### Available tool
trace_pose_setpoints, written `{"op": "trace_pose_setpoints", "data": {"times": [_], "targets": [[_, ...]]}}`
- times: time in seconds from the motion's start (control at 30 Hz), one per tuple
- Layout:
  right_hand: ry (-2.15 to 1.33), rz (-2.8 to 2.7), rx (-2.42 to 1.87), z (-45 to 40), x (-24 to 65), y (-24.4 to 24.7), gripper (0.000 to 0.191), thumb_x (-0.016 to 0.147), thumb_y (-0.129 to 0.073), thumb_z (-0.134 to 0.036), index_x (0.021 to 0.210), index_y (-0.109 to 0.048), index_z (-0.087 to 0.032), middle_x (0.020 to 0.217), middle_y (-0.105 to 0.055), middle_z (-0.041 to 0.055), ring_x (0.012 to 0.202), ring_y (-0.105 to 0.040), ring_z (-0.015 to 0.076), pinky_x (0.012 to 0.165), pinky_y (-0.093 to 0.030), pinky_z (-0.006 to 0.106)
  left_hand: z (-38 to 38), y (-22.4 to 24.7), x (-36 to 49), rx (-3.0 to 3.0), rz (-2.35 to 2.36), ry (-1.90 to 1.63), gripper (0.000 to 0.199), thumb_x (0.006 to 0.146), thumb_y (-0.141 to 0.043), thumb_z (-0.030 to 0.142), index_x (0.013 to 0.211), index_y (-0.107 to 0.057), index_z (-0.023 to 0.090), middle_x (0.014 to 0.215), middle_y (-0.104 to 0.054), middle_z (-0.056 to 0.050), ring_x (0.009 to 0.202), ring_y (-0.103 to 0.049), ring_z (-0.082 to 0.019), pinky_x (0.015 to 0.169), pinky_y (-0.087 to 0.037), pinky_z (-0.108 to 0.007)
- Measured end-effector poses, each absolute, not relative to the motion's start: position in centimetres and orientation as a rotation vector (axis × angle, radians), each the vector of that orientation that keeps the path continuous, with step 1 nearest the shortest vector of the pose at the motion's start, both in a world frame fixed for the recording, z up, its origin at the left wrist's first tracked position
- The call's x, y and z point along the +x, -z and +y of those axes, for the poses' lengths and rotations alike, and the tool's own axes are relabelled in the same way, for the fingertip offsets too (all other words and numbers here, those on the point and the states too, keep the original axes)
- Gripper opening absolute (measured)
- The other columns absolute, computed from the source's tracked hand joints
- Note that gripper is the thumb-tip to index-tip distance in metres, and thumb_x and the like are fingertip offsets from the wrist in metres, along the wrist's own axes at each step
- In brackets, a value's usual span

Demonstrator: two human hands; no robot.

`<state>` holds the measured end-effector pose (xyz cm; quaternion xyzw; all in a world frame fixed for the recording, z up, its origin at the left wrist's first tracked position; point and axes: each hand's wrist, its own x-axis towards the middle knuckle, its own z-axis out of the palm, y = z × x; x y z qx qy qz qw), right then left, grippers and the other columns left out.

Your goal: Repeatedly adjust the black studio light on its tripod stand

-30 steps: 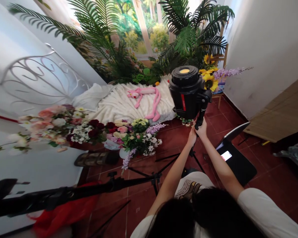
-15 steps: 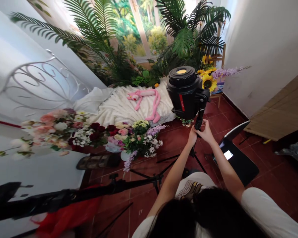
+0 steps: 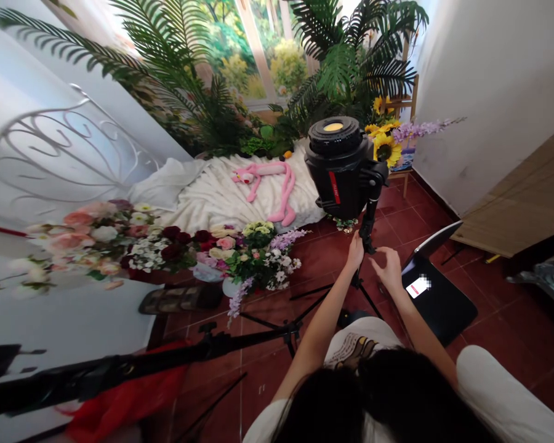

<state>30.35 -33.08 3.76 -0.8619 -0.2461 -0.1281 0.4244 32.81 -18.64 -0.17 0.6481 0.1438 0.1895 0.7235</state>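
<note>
A black studio light (image 3: 336, 169) with a red label stands upright on a light stand (image 3: 367, 224). My left hand (image 3: 356, 251) is wrapped round the stand's upper pole, just under the light's bracket. Close by on the right, my right hand (image 3: 388, 269) is apart from the pole, thumb and forefinger spread near a small knob (image 3: 369, 248). Nothing shows between those fingers. The stand's lower legs are partly hidden behind my forearms.
Right of me is a black chair (image 3: 447, 307) with a lit phone (image 3: 417, 287) on its seat. A black boom pole (image 3: 166, 357) crosses the lower left. Ahead, a pink plush toy (image 3: 284, 191) lies on a white blanket (image 3: 207, 200) behind artificial flowers (image 3: 258, 255).
My right hand has come off the pole and moved slightly down and right, its fingers parting. My left hand stays on the pole. The phone screen shows different content.
</note>
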Motion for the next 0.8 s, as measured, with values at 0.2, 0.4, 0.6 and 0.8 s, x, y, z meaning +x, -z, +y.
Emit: {"op": "trace_pose_setpoints", "data": {"times": [0.2, 0.4, 0.6, 0.8], "targets": [[0.105, -0.161, -1.771, -31.1, 30.4, -3.2, 0.042, 0.073, -0.073, -0.047, 0.101, -0.052, -0.023, 0.077, -0.067, 0.0002, 0.072, -0.063, 0.0179, 0.075, -0.050, 0.032, -18.5, -0.4, 32.6, 1.419, 0.271, -0.405, 0.050, 0.093, -0.033, 0.061, 0.098, -0.056, 0.017, 0.084, -0.058, -0.004, 0.073, -0.052, -0.014, 0.075, -0.047, -0.029], [-0.548, 0.309, -1.091, -30.3, 31.6, -2.9, 0.027, 0.069, -0.073, -0.037, 0.079, -0.053, -0.023, 0.069, -0.070, 0.0022, 0.048, -0.056, 0.0114, 0.046, -0.046, 0.023, -18.5, -0.4, 32.7, 1.441, 0.298, -0.391, 0.048, 0.093, -0.034, 0.059, 0.100, -0.057, 0.017, 0.088, -0.060, -0.006, 0.079, -0.055, -0.016, 0.080, -0.048, -0.031], [-0.557, 0.275, -1.218, -31.0, 32.1, -3.5, 0.031, 0.068, -0.075, -0.037, 0.089, -0.057, -0.023, 0.078, -0.070, 0.0022, 0.059, -0.063, 0.0121, 0.051, -0.051, 0.022, -18.4, -0.3, 32.8, 1.432, 0.298, -0.388, 0.051, 0.093, -0.032, 0.059, 0.102, -0.058, 0.017, 0.095, -0.064, -0.008, 0.084, -0.057, -0.017, 0.086, -0.047, -0.032], [-0.011, -0.164, -1.791, -31.2, 30.9, -4.6, 0.051, 0.063, -0.078, -0.045, 0.101, -0.053, -0.023, 0.097, -0.069, 0.0043, 0.066, -0.062, 0.0145, 0.065, -0.051, 0.030, -18.4, -0.1, 32.8, 1.422, 0.295, -0.410, 0.048, 0.093, -0.036, 0.056, 0.108, -0.059, 0.016, 0.104, -0.065, -0.009, 0.093, -0.059, -0.017, 0.093, -0.046, -0.033]]}}
